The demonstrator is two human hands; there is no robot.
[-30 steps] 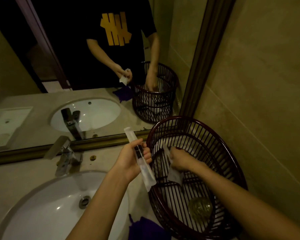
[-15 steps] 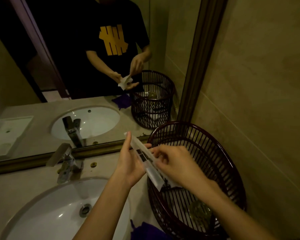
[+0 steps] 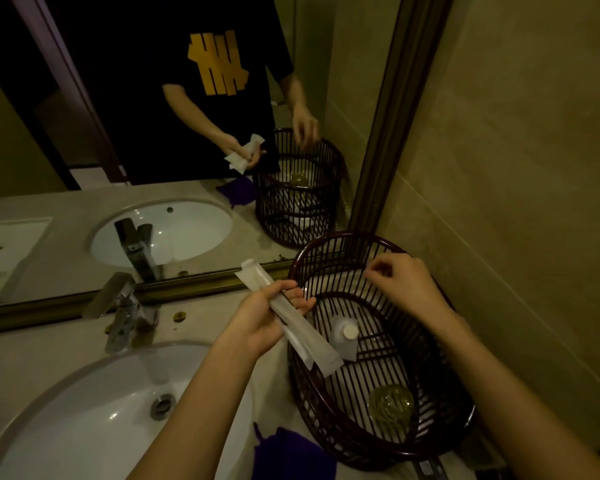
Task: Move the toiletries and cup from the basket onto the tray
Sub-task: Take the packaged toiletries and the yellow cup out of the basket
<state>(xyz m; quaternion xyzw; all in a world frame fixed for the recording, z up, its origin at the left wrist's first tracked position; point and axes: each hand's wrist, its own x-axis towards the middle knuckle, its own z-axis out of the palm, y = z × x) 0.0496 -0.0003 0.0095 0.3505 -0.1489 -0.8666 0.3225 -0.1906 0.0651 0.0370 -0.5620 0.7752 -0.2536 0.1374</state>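
A dark slatted basket (image 3: 440, 441) stands on the counter against the right wall. Inside it lie a small white bottle (image 3: 347, 336) and an upturned clear glass cup (image 3: 390, 405). My left hand (image 3: 260, 322) hovers just left of the basket rim, shut on two long white wrapped toiletry packets (image 3: 302, 334) that slant over the rim. My right hand (image 3: 404, 285) is above the basket's far side with fingers loosely curled and nothing in them. No tray is in view.
A white sink (image 3: 94, 417) with a chrome tap (image 3: 125, 310) fills the lower left. A purple cloth (image 3: 288, 452) lies on the counter by the basket's near side. A framed mirror (image 3: 153, 133) runs along the back; a tiled wall (image 3: 516, 168) closes the right.
My right hand lifted a second packet from the basket, passed it to my left hand, then let go and moved back over the basket. My left hand now holds both packets.
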